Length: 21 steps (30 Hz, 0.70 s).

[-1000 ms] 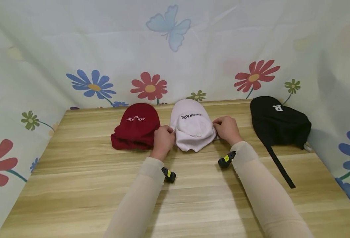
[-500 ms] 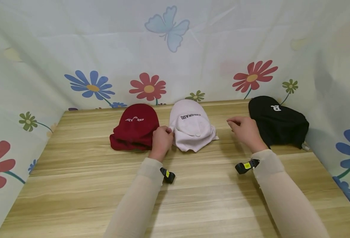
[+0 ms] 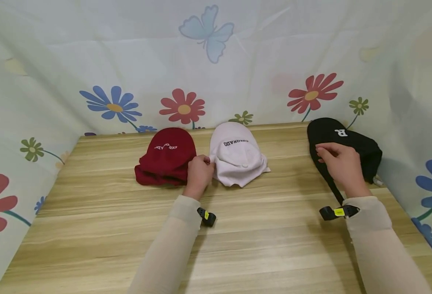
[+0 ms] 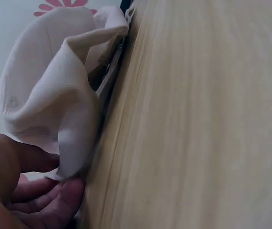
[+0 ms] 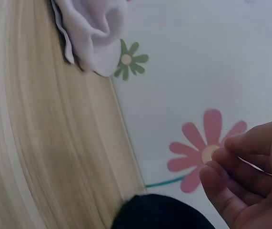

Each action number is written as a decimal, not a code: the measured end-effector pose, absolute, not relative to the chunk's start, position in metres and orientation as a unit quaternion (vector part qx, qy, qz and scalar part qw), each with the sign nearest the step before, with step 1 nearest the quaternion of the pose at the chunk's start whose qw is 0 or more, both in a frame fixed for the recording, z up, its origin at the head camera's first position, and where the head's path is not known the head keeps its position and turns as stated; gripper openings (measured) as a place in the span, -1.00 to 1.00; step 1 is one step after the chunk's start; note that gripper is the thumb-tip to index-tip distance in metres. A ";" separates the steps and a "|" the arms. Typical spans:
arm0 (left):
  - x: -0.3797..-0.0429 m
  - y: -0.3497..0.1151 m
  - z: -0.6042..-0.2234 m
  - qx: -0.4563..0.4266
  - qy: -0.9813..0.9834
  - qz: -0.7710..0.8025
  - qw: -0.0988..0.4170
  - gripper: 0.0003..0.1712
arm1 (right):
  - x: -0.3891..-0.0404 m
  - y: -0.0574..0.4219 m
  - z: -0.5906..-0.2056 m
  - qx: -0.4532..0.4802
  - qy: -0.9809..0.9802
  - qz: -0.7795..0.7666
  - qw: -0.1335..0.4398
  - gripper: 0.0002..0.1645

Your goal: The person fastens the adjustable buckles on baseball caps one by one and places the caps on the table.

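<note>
Pinches the 9 o'clock edge of the white cap [image 3: 238, 153] with the left hand [image 3: 199, 175], fingers bent toward the thumb and cloth caught between, as seen close up at the left wrist. Has that cap lying straight ahead at 12 o'clock on the wooden table [image 3: 245, 249], brim pointing to 12 and crumpled crown to 6, marked COLORADO in dark letters.

Has the red cap [image 3: 167, 161] at 11 o'clock, just beside the left hand, with white lettering broken by a fold; cannot tell whether touching.

Holds the right hand [image 3: 342, 167] out toward 1 o'clock, hiding part of the black cap [image 3: 362, 145] in the head view — fingers loosely bent, tips close to the thumb, with hold of nothing. Shows apart from the black cap in the right wrist view. Has that cap resting at the table's far 1 o'clock corner, bearing a white R, with a dark strap [image 3: 333, 190] running toward 5.

Wears light sleeves [image 3: 168, 249] and, at each wrist, a black device [image 3: 207, 217] with a yellow label. Faces a pale backdrop [image 3: 260, 45] printed with flowers.
</note>
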<state>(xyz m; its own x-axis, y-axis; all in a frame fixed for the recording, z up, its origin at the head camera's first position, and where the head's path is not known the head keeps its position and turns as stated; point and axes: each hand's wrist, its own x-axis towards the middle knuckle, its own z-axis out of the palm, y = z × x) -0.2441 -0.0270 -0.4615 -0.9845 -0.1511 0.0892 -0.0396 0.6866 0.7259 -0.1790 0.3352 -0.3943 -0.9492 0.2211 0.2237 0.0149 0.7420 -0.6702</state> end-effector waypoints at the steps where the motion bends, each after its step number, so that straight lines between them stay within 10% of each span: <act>1: -0.243 -0.026 -0.461 0.051 -0.917 -0.390 0.073 -0.77 | -0.177 0.341 -0.395 -0.071 -0.918 0.359 0.149 -0.51; 21: -0.223 0.014 -0.420 -0.051 -0.882 -0.434 0.176 -0.64 | -0.153 0.408 -0.391 -0.177 -0.872 0.422 0.173 -0.50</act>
<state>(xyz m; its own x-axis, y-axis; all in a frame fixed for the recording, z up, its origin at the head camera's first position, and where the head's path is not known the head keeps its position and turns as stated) -0.2231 0.0136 -0.4198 -0.9331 -0.0626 0.3541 0.2420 0.6189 0.7472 -0.1528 0.4082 -0.3908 -0.8778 0.4543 0.1520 0.1627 0.5811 -0.7974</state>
